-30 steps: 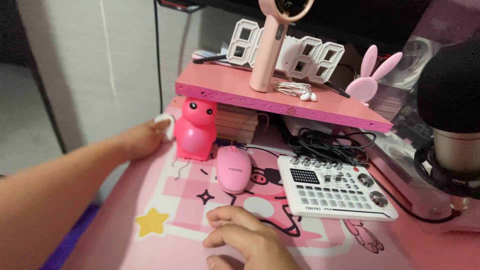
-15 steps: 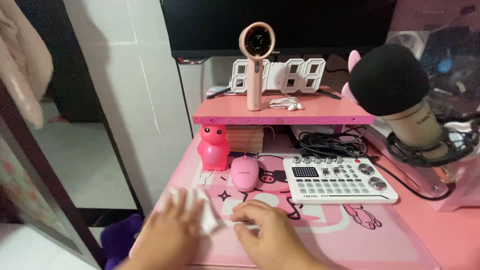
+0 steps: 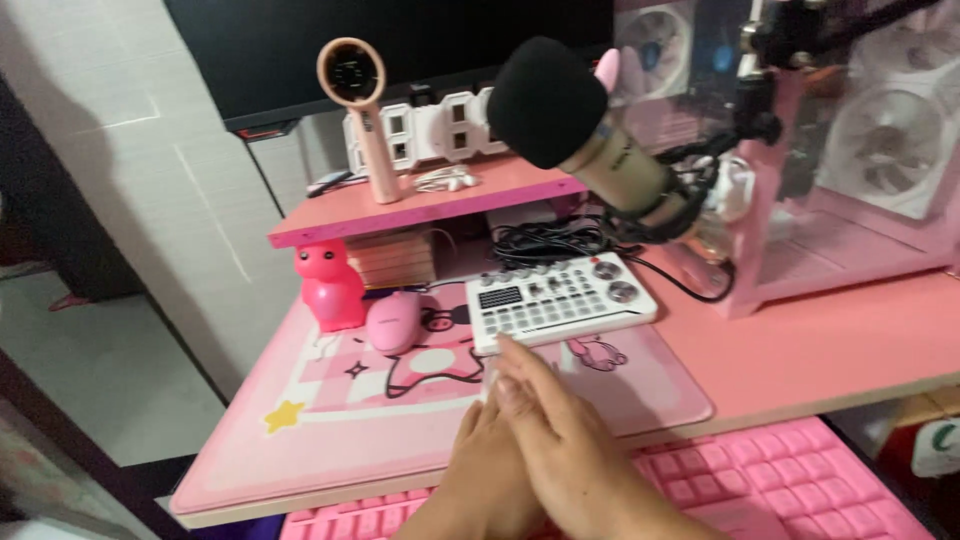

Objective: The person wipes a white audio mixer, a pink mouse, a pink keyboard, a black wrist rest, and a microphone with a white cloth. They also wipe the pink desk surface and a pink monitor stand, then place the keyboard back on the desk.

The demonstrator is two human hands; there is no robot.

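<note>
Now both hands meet over the mat [image 3: 640,395]: right hand [image 3: 560,440] lies flat, fingers straight, atop the left hand [image 3: 490,470]. The white wipe held a moment ago is no longer visible; whether it is pressed between the palms cannot be told. Mixer [image 3: 560,297] just beyond the fingertips, mouse [image 3: 395,322] nearby.

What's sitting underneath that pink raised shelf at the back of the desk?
Under the pink shelf a stack of flat brownish boards props it up, beside a tangle of black cables. The pink figurine stands at its front corner. Further back is shadowed and hidden.
</note>
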